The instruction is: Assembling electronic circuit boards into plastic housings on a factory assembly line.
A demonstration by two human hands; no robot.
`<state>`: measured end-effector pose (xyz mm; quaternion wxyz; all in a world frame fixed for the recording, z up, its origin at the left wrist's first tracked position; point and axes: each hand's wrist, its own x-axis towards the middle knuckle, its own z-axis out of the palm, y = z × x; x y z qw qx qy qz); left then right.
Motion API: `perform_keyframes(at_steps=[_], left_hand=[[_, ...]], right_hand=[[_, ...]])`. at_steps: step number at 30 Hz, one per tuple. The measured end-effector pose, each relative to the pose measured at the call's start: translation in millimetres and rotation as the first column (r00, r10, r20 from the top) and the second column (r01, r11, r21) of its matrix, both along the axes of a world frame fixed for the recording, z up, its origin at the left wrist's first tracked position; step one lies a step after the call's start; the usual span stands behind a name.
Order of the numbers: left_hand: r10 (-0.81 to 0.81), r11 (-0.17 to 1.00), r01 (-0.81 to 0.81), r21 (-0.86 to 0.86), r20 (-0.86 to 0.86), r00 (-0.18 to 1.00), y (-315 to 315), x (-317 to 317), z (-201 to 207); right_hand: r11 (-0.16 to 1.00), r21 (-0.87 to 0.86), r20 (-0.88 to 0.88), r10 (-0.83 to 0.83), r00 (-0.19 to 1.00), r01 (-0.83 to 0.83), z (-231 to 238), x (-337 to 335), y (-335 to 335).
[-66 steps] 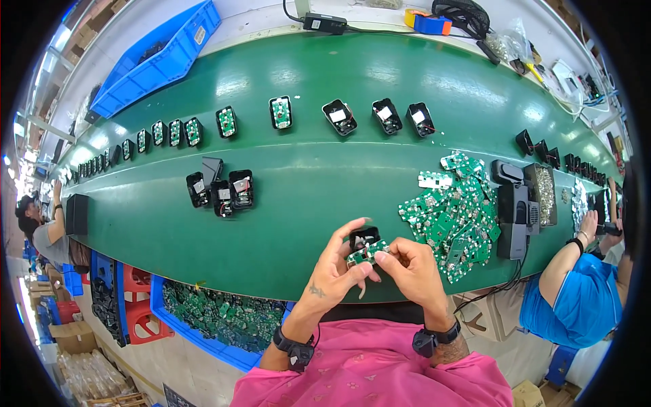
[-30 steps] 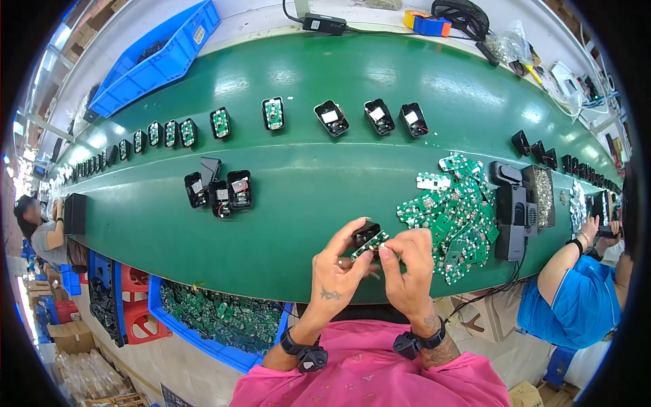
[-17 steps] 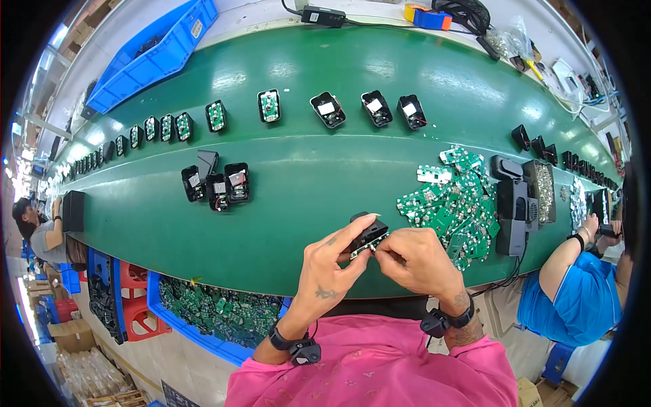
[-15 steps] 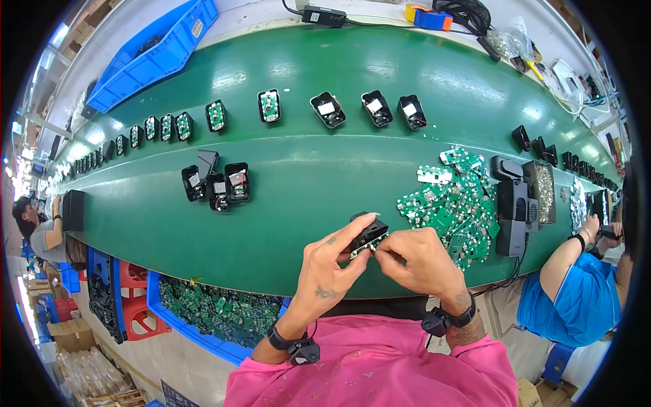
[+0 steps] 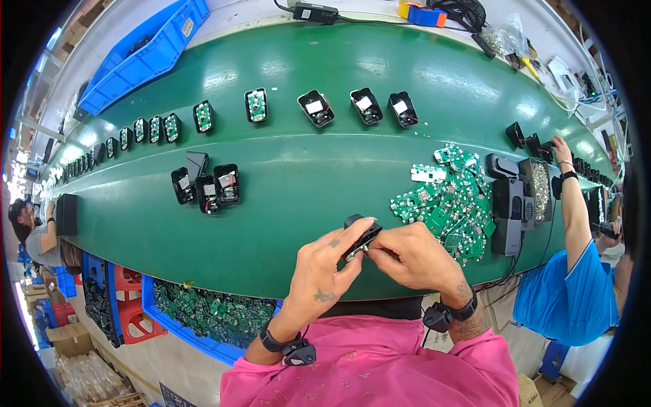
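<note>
Both hands have closed in since the picture two seconds back: then my left hand (image 5: 324, 271) and right hand (image 5: 415, 256) stood a little apart with a green board showing between them, and now they meet over the small black housing (image 5: 361, 235), with almost no green left in view. I judge from this that the board has gone most of the way into the shell and that I am at the seating or pressing stage, though the fingertips hide the joint and I cannot tell whether it has clicked home. My left fingers (image 5: 352, 229) are wrapped around the housing from the near side, thumb under, index over its top; my right fingers (image 5: 380, 245) are pinched against its right end, touching it, on something too small to make out. Just beyond my right fingers lies the pile of loose green circuit boards (image 5: 451, 200) on the green surface (image 5: 305, 183); well beyond my left fingers sits a cluster of three open black housings (image 5: 205, 185). The row of housings further out (image 5: 316, 107) has slid leftward across the pictures, so that surface seems to carry them along. At far right a co-worker's arm in blue (image 5: 576, 224) reaches to its own parts.
</note>
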<state>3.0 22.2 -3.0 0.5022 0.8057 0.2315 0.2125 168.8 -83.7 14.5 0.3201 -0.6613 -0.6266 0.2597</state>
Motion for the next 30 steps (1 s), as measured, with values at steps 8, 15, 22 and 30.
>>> perform_keyframes(at_steps=[8,15,22,30], left_hand=[[0.140,0.989,-0.141,0.038,0.012,0.990,-4.9,8.3,-18.1],[0.125,0.756,0.005,-0.655,0.151,0.981,2.8,8.4,-14.6],[0.030,0.910,-0.017,-0.415,0.026,0.999,2.8,0.9,-14.9],[-0.109,0.832,0.176,-0.526,0.156,0.982,3.9,-4.7,-15.2]], right_hand=[[0.969,0.151,0.114,-0.214,0.970,0.196,-17.5,-20.0,6.4],[0.855,-0.018,-0.255,-0.506,0.824,0.519,-21.4,-22.3,-2.1],[0.841,0.233,-0.252,-0.433,0.865,0.489,-25.7,-42.5,-6.7],[0.832,-0.059,-0.550,-0.488,0.677,0.552,-37.0,-31.6,-18.8]])
